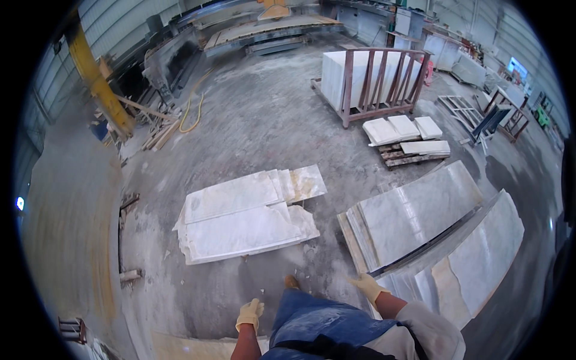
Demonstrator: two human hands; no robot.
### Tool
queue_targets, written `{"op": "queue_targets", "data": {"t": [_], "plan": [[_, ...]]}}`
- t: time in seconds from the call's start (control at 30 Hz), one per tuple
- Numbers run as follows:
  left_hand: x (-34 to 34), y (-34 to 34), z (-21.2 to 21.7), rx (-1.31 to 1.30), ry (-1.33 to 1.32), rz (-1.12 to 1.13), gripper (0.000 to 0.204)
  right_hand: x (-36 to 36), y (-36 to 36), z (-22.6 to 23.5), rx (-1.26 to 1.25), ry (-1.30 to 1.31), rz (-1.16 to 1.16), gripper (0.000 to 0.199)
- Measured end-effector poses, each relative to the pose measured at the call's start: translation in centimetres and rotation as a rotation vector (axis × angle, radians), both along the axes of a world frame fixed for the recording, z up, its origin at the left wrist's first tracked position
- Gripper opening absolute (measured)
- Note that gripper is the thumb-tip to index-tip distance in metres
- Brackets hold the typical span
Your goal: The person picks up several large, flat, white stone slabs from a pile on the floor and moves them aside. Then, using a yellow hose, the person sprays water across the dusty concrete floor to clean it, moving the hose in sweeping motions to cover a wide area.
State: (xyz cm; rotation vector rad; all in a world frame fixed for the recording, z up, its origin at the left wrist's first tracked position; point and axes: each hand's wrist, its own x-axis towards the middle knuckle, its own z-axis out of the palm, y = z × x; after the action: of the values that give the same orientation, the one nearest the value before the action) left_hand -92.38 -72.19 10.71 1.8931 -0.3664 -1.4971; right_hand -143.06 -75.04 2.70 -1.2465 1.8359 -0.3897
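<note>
Slab pile (240,219) ahead, second pile (420,207) to its right, pallet (414,160) behind the latter, rack (347,87) behind the pallet.

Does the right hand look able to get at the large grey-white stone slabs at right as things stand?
Probably yes: the gloved right hand looks empty and close to the near edge of the stone slabs, with nothing visible in the way. Whether they touch is unclear.
</note>
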Motion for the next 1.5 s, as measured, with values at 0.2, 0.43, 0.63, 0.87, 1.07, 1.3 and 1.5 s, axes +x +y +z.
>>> {"op": "queue_targets", "data": {"t": [0.2, 0.43, 0.63, 0.87, 1.07, 1.3, 1.5], "plan": [[4.0, -8.9, -1.5, 0.167, -0.040, -0.204, 0.040, 2.6, -2.8, 6.9, 0.070, -0.223, -0.299, 0.065], [5.7, -25.6, -1.4, 0.068, -0.008, -0.477, 0.047, 1.8, -2.9, -0.9, 0.150, -0.198, -0.559, 0.056], [5.3, -33.0, -1.3, 0.103, -0.029, -0.518, 0.049, 6.8, -1.6, -2.8, 0.103, -0.120, -0.720, 0.080], [2.1, -35.9, -5.5, 0.188, 0.009, -0.736, 0.050, 6.9, -1.9, -2.8, 0.399, -0.156, -0.771, 0.092], [-0.1, -41.5, -5.8, 0.242, -0.085, -0.898, 0.056, 3.7, -8.9, -4.6, 0.366, -0.124, -0.627, 0.053], [-8.1, -60.3, -4.6, 0.127, -0.255, -0.842, 0.061, -7.2, -26.2, -15.9, 0.369, -0.280, -0.529, 0.047], [-24.2, -80.6, -6.5, 0.028, -0.241, -0.893, 0.067, -19.5, -48.4, -19.4, 0.220, -0.301, -0.751, 0.023]]}}
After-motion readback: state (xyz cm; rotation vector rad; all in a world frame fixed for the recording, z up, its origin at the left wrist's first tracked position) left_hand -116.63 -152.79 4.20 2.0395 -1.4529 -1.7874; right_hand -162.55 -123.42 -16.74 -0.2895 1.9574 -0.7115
